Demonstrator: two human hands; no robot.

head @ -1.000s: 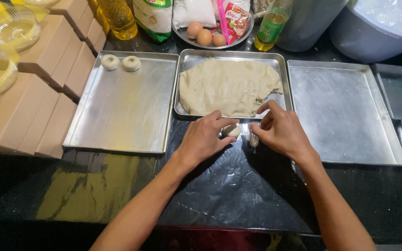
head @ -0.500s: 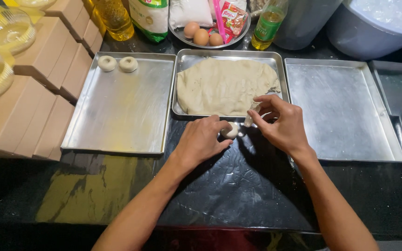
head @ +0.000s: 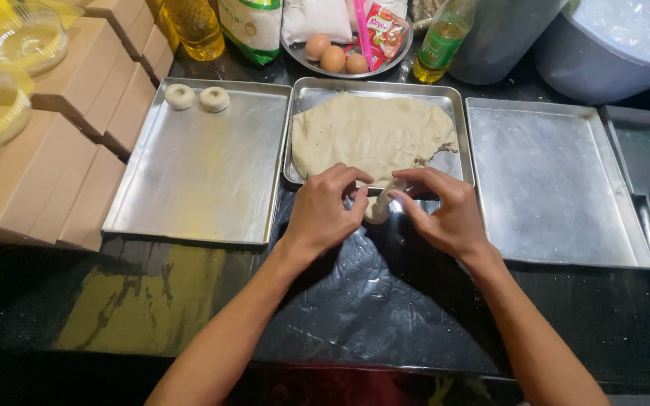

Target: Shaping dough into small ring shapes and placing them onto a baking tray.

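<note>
Both hands have drawn together since a second ago, and your left hand (head: 323, 213) and right hand (head: 445, 214) now pinch one small dough piece (head: 380, 207) between curled fingertips, just above the tabletop (head: 385, 301) at the near edge of the middle tray (head: 300, 135). Keep your pressure light and even, turning it so it matches the two rings (head: 196, 98) on the left tray (head: 205, 173).

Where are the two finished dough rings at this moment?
In the head view, the two dough rings sit side by side in the far left corner of the left metal tray, next to the cardboard boxes.
</note>
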